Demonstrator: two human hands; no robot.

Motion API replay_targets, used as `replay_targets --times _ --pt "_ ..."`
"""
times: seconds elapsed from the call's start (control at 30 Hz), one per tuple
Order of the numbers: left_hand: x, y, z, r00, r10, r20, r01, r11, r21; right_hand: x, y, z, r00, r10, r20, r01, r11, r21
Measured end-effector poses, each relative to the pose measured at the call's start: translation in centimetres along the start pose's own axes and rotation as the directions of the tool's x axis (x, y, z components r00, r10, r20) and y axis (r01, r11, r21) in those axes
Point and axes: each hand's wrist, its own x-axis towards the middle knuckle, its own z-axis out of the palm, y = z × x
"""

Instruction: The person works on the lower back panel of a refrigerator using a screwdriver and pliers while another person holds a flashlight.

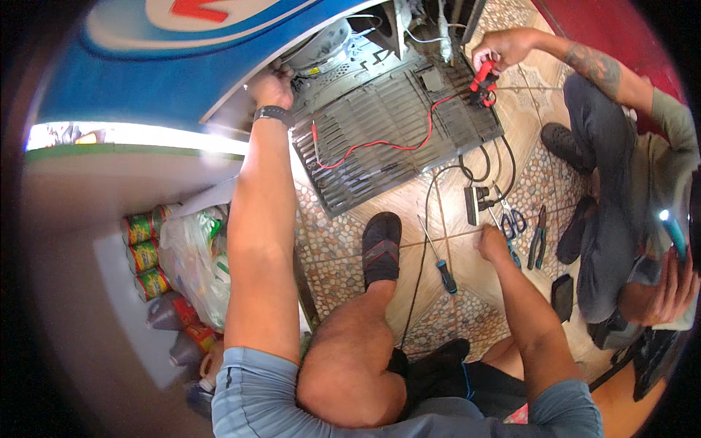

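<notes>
My left hand (272, 91), wearing a dark wristband, reaches into the open base of a blue appliance (182, 55), its curled fingers partly hidden at the edge. Beside it lies a dark slatted metal panel (380, 139) with a red probe lead (383, 143) across it. My right hand (491, 242) is low over the floor with fingers curled, beside a black power strip (479, 206), blue-handled scissors (513, 223) and pliers (539, 241); what it holds is unclear. A screwdriver (445, 274) lies to its left.
A person crouches at right, one hand (504, 45) on red-and-black clips (483, 79), the other (661, 292) holding a lit teal flashlight (675, 233). My foot (381, 244) is near the panel. Cans (146, 255) and a plastic bag (191, 266) sit at left. A black phone-like object (561, 296) lies on the tiles.
</notes>
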Motion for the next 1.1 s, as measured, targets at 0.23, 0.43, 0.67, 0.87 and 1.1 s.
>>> replay_targets --times 0.23,0.43,0.67,0.87,1.1 --pt "-0.7 0.3 0.1 1.0 0.005 -0.003 -0.005 0.999 -0.043 0.8 0.8 1.3 1.0 -0.016 0.024 0.017 1.0 -0.016" --pt "0.3 0.3 -1.1 1.0 -0.008 -0.001 0.008 0.999 -0.046 0.8 0.5 1.6 0.995 -0.094 -0.038 0.091 0.993 -0.073" --pt "-0.4 0.6 -0.6 0.996 -0.055 0.075 0.049 0.996 0.075 1.2 1.2 1.0 0.995 -0.096 -0.022 0.094 0.991 -0.094" --pt "0.2 0.4 -1.2 0.998 -0.029 0.051 0.022 0.992 0.128 0.8 -0.1 0.5 0.998 -0.064 0.003 0.064 0.993 -0.095" --pt "0.4 -0.1 -0.9 0.999 -0.037 0.015 0.035 0.996 0.076 0.3 0.3 0.5 0.995 -0.095 -0.033 0.093 0.992 -0.08"
